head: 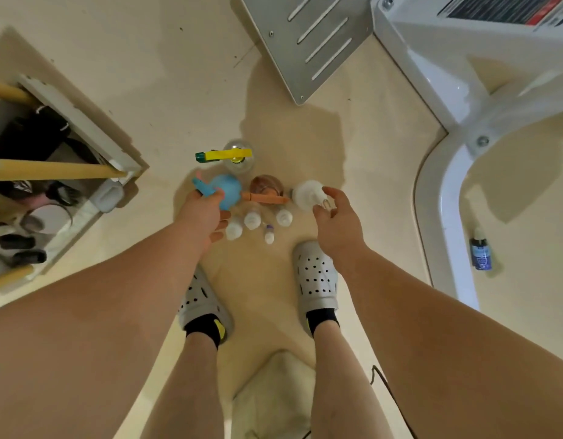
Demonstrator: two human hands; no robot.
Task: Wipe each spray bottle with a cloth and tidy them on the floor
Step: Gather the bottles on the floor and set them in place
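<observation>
Fingers of the left hand (204, 213) wrap round the sprayer head of the blue bottle (228, 188). The right hand (334, 217) pinches the top of the white bottle (307, 191) between thumb and curled fingers. Neither hand holds the cloth (274, 391), which lies on the floor (179, 74) at 6 o'clock, behind the shoes (316, 274). So I take this for the tidying step rather than wiping.

Both gripped bottles look upright, long axis rising straight toward the person. I cannot tell whether their bases touch the floor. The blue nozzle aims toward 10 o'clock.

Between the two stands the brown bottle (267, 183), its orange sprayer lying along the 9-to-3 line. At 12 o'clock of the blue one is the yellow-headed bottle (239, 155), nozzle toward 9 o'clock. The small white bottles (251, 220) cluster nearer the toes.

The next move probably calls for setting both bottles squarely into the row, nozzles turned alike, without knocking the small ones under the wrists.
</observation>
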